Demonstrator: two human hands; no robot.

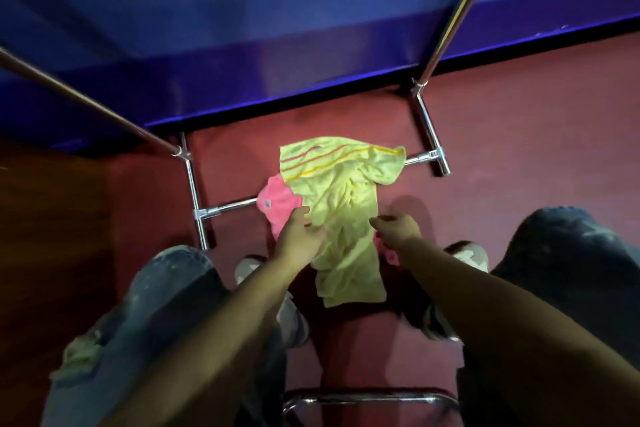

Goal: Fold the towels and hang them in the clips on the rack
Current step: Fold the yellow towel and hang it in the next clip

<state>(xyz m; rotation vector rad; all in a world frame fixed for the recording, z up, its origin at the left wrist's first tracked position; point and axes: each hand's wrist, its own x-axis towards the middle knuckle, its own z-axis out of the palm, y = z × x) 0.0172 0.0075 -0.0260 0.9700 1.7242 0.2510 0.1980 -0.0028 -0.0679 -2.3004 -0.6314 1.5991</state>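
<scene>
A yellow towel (pixel 341 215) with red and orange stripes lies crumpled on the red floor, draped over the low crossbar of the metal rack (pixel 228 209). A pink towel (pixel 278 204) lies partly under it and shows at its left and right sides. My left hand (pixel 299 234) reaches down to the yellow towel's left edge, fingers extended and touching the cloth. My right hand (pixel 394 227) hovers at the towel's right edge with fingers loosely curled, holding nothing that I can see. No clips are in view.
The rack's chrome uprights (pixel 457 14) rise at the right and left in front of a blue wall. Another pale yellow cloth (pixel 81 357) rests on my left knee. My shoes (pixel 465 253) flank the towels. A metal seat frame (pixel 367 399) sits below.
</scene>
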